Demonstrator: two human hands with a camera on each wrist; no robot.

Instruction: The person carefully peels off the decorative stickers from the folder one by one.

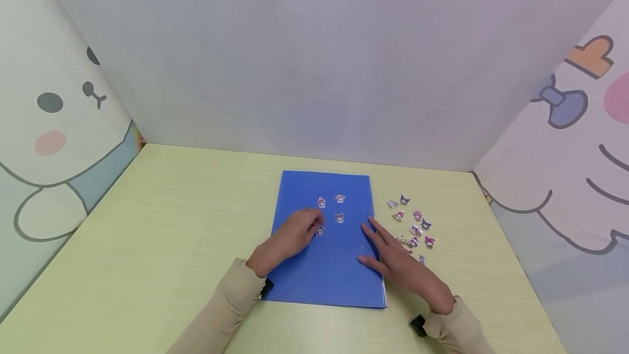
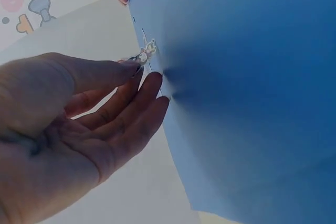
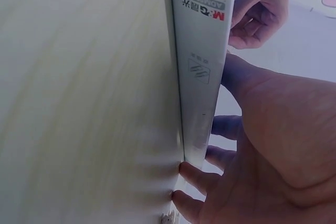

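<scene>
A blue folder [image 1: 324, 277] lies flat on the table, with several small cartoon stickers on its upper half, among them a red-and-white sticker [image 1: 321, 202] and a dark-eared sticker [image 1: 339, 217]. My left hand [image 1: 300, 232] is over the folder's left half. Between its thumb and index finger it pinches a small cartoon sticker [image 2: 148, 52], right at the blue surface; whether the sticker is stuck down I cannot tell. Fingers spread, my right hand [image 1: 395, 258] rests on the folder's right edge. The folder's white printed spine [image 3: 202, 66] runs beside that hand in the right wrist view.
To the right of the folder several loose purple, pink and white stickers [image 1: 416, 230] lie scattered on the pale wooden table [image 1: 172, 234]. A plain light curtain [image 1: 295, 70] stands behind it, and cartoon-printed cloths [image 1: 59, 152] flank both sides.
</scene>
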